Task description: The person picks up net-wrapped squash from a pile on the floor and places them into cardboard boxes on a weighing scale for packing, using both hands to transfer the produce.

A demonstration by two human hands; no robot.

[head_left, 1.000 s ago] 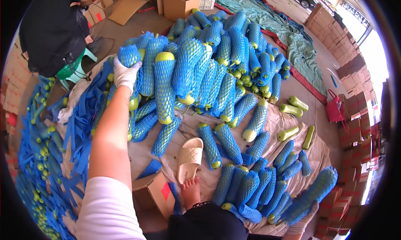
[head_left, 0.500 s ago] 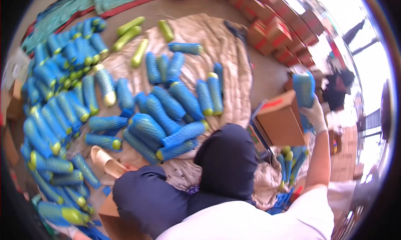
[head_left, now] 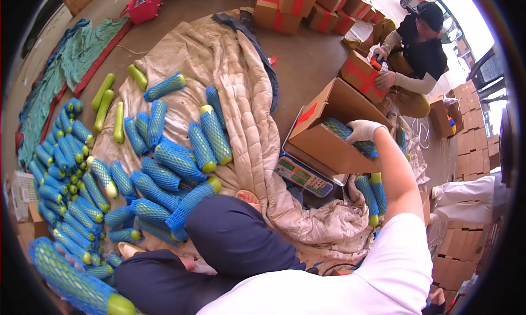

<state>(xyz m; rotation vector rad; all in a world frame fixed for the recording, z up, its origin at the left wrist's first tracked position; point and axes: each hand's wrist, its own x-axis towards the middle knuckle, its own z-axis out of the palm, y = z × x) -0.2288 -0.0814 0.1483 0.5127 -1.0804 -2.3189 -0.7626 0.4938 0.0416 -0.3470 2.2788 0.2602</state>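
Netted gourd in right hand inside open carton, another gourd in left hand, outside it.

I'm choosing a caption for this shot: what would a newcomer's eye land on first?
First, the mass of gourds in blue nets, spread over the left side of the view. Next, right of centre, the gloved right hand on a netted gourd inside an open cardboard box. Then, at upper right, a person in a black cap with an orange tool at a red-taped box.
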